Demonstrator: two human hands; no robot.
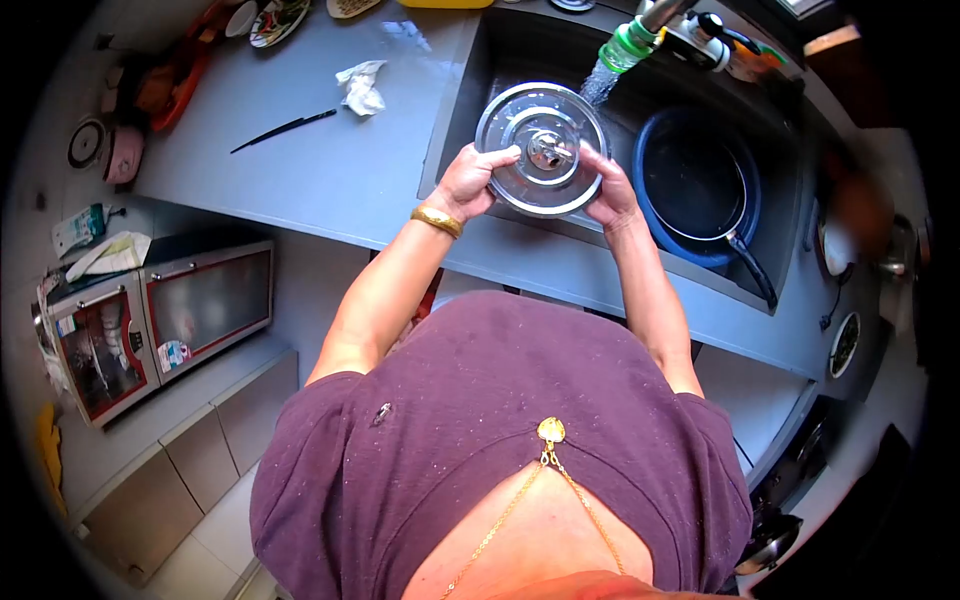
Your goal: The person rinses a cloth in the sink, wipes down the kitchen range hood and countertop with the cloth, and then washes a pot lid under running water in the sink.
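Observation:
A round clear glass lid (540, 190) with a bright rim is held over the near left part of the sink. My left hand (472, 180), below a gold bangle, grips its left edge with the thumb lying on the glass. At the right edge, my right hand (612, 190) holds the lid too; its fingertips are slightly blurred. Just beyond the lid, water runs from a tap with a green clear nozzle (628, 46). Whether the stream touches the lid is hard to tell.
In the right of the sink (455, 110), a black pan (695, 185) sits in a blue basin (655, 225), its handle pointing toward the near right. On the counter (300, 185) at the left lie a black knife (285, 130) and a crumpled white tissue (362, 88). Plates stand farther back.

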